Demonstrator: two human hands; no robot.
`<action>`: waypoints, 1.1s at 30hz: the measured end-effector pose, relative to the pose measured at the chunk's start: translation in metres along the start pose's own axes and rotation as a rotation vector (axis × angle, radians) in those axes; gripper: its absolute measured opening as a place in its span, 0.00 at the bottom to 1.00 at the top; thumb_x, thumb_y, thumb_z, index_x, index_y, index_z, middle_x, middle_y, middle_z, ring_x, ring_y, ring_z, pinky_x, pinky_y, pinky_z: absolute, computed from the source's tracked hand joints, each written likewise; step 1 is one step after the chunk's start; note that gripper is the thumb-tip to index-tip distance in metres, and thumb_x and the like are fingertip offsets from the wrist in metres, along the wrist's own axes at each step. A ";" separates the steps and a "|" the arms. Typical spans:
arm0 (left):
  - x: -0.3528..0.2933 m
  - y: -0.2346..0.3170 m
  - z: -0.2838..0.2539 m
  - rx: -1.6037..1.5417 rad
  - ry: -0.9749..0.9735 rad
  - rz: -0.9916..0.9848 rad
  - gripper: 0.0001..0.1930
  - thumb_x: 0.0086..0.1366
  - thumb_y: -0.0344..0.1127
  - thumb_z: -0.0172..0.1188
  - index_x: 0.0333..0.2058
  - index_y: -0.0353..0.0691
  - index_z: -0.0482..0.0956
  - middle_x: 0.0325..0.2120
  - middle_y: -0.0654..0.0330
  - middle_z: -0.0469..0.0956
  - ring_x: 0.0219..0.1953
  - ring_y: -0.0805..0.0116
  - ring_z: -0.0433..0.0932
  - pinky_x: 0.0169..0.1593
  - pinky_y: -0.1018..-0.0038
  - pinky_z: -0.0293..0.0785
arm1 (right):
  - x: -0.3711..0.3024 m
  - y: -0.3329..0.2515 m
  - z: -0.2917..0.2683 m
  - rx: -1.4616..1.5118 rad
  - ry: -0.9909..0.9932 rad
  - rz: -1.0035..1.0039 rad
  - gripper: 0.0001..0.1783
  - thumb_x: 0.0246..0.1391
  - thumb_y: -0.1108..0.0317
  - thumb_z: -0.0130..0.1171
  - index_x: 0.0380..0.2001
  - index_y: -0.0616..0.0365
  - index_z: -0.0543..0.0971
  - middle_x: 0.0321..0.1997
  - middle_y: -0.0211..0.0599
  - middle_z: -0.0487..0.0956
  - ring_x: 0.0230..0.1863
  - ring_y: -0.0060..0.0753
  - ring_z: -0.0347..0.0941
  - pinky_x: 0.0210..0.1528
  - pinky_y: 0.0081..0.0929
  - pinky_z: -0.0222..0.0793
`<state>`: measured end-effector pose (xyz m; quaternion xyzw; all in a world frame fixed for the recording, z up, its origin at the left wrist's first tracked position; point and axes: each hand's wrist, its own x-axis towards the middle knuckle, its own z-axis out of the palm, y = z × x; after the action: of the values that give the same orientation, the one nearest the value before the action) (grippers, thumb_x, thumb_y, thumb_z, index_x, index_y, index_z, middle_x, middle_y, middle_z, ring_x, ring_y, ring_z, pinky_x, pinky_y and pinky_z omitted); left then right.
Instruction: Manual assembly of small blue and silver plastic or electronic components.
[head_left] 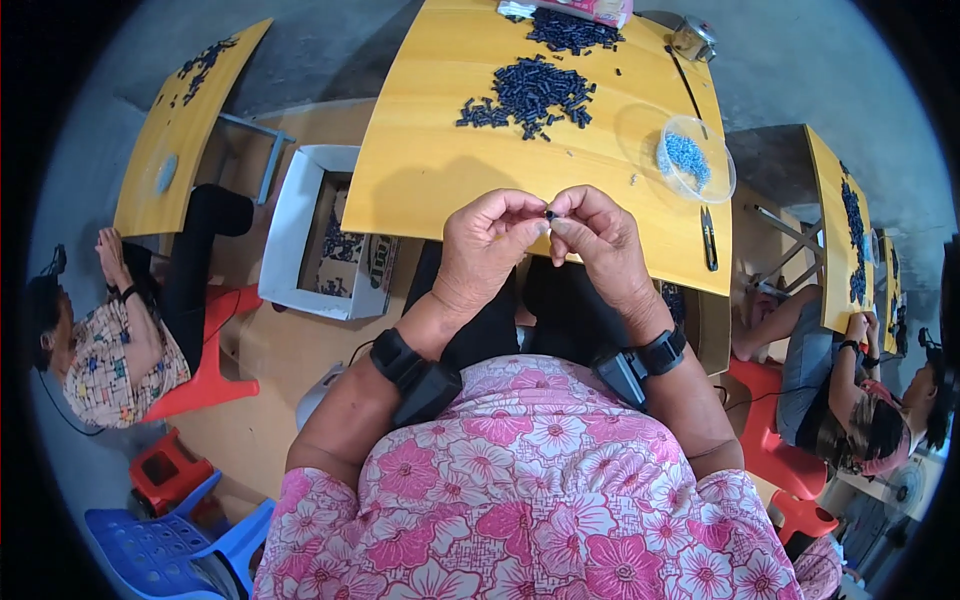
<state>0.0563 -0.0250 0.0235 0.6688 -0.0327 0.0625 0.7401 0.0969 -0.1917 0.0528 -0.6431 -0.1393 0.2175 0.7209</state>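
Note:
My left hand (492,240) and my right hand (602,240) meet over the near edge of the yellow table (410,190). Their thumbs and fingertips pinch together around a small black piece (549,214), mostly covered by the fingers. It resembles the short black tubes heaped farther back, though its exact kind is too small to tell. Straight ahead of my hands lies a loose pile of short black tubes (540,92), with a second pile (575,32) behind it. Small blue pieces (686,162) fill part of a clear plastic bowl (731,180) on the right.
Slim black snips (709,240) lie at the right edge, below a thin dark rod (687,90) and a metal cup (694,40). A pink package (600,10) rests at the back. A white box (290,225) stands left of the table. People sit at tables on both sides.

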 end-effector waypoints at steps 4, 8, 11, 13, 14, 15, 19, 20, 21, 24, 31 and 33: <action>-0.012 0.003 0.003 -0.099 0.042 -0.047 0.07 0.62 0.24 0.60 0.39 0.32 0.77 0.34 0.62 0.79 0.36 0.79 0.76 0.42 0.81 0.74 | -0.011 0.002 0.009 0.044 -0.010 -0.028 0.04 0.59 0.79 0.50 0.38 0.64 0.72 0.28 0.30 0.74 0.26 0.19 0.70 0.32 0.19 0.70; -0.020 0.007 0.006 -0.132 0.047 -0.054 0.07 0.62 0.25 0.60 0.39 0.32 0.78 0.33 0.63 0.79 0.36 0.79 0.76 0.42 0.81 0.74 | -0.019 0.003 0.012 0.028 0.034 -0.055 0.05 0.59 0.79 0.51 0.38 0.65 0.74 0.28 0.31 0.76 0.26 0.19 0.72 0.31 0.18 0.71; -0.022 0.008 0.008 -0.132 0.044 -0.071 0.07 0.62 0.25 0.61 0.40 0.32 0.78 0.33 0.63 0.79 0.35 0.79 0.76 0.42 0.81 0.74 | -0.023 0.001 0.013 0.074 0.071 -0.061 0.06 0.58 0.79 0.53 0.38 0.66 0.76 0.28 0.32 0.77 0.25 0.19 0.73 0.30 0.18 0.72; -0.022 0.009 0.010 -0.165 0.049 -0.076 0.08 0.62 0.26 0.61 0.40 0.32 0.78 0.33 0.63 0.79 0.34 0.79 0.76 0.41 0.82 0.74 | -0.025 -0.003 0.015 0.067 0.098 -0.052 0.06 0.58 0.79 0.54 0.38 0.66 0.77 0.28 0.32 0.78 0.25 0.19 0.73 0.29 0.18 0.72; -0.022 0.009 0.011 -0.166 0.046 -0.078 0.08 0.62 0.26 0.61 0.40 0.32 0.78 0.33 0.63 0.79 0.34 0.79 0.76 0.41 0.82 0.74 | -0.027 -0.004 0.015 0.061 0.123 -0.040 0.06 0.57 0.79 0.54 0.38 0.66 0.78 0.28 0.32 0.78 0.24 0.19 0.73 0.28 0.18 0.72; -0.022 0.010 0.011 -0.178 0.045 -0.089 0.09 0.62 0.27 0.61 0.40 0.32 0.78 0.33 0.63 0.79 0.34 0.80 0.76 0.41 0.82 0.74 | -0.027 -0.004 0.015 0.061 0.126 -0.039 0.06 0.57 0.79 0.54 0.38 0.66 0.78 0.28 0.32 0.78 0.24 0.19 0.73 0.28 0.18 0.72; -0.022 0.011 0.010 -0.167 0.040 -0.101 0.09 0.62 0.28 0.61 0.41 0.33 0.78 0.32 0.64 0.79 0.34 0.80 0.76 0.41 0.83 0.73 | -0.026 -0.002 0.015 0.017 0.158 -0.091 0.05 0.56 0.79 0.56 0.36 0.65 0.79 0.28 0.31 0.79 0.23 0.18 0.72 0.27 0.16 0.71; -0.022 0.011 0.009 -0.167 0.042 -0.101 0.09 0.62 0.28 0.61 0.41 0.33 0.78 0.32 0.64 0.79 0.34 0.80 0.76 0.41 0.83 0.73 | -0.025 -0.001 0.015 -0.020 0.161 -0.125 0.05 0.56 0.79 0.57 0.36 0.65 0.79 0.27 0.31 0.79 0.23 0.17 0.72 0.27 0.15 0.70; -0.022 0.010 0.008 -0.131 0.038 -0.099 0.09 0.62 0.28 0.61 0.41 0.33 0.78 0.32 0.64 0.79 0.33 0.80 0.75 0.40 0.83 0.73 | -0.025 0.000 0.015 -0.020 0.160 -0.124 0.05 0.56 0.79 0.57 0.36 0.65 0.79 0.27 0.31 0.79 0.23 0.17 0.72 0.27 0.15 0.70; -0.022 0.011 0.004 -0.093 0.026 -0.105 0.09 0.63 0.29 0.61 0.41 0.34 0.78 0.32 0.65 0.78 0.33 0.81 0.75 0.40 0.83 0.73 | -0.024 0.001 0.015 -0.058 0.168 -0.141 0.05 0.55 0.79 0.57 0.35 0.64 0.79 0.29 0.31 0.79 0.24 0.16 0.72 0.27 0.15 0.70; -0.021 0.007 -0.001 -0.150 -0.044 -0.127 0.06 0.64 0.30 0.60 0.37 0.34 0.77 0.31 0.66 0.76 0.34 0.81 0.74 0.40 0.83 0.73 | -0.022 -0.006 0.016 -0.106 0.107 -0.120 0.09 0.56 0.79 0.55 0.40 0.62 0.80 0.30 0.29 0.78 0.25 0.15 0.72 0.29 0.13 0.70; -0.021 0.006 0.000 -0.162 -0.059 -0.132 0.06 0.64 0.30 0.59 0.37 0.34 0.77 0.31 0.66 0.76 0.34 0.80 0.74 0.41 0.83 0.73 | -0.023 -0.006 0.015 -0.143 0.100 -0.119 0.10 0.56 0.79 0.55 0.41 0.61 0.80 0.30 0.28 0.78 0.25 0.15 0.72 0.29 0.13 0.70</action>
<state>0.0352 -0.0251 0.0263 0.6090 -0.0154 -0.0088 0.7929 0.0711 -0.1905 0.0630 -0.6936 -0.1565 0.1313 0.6908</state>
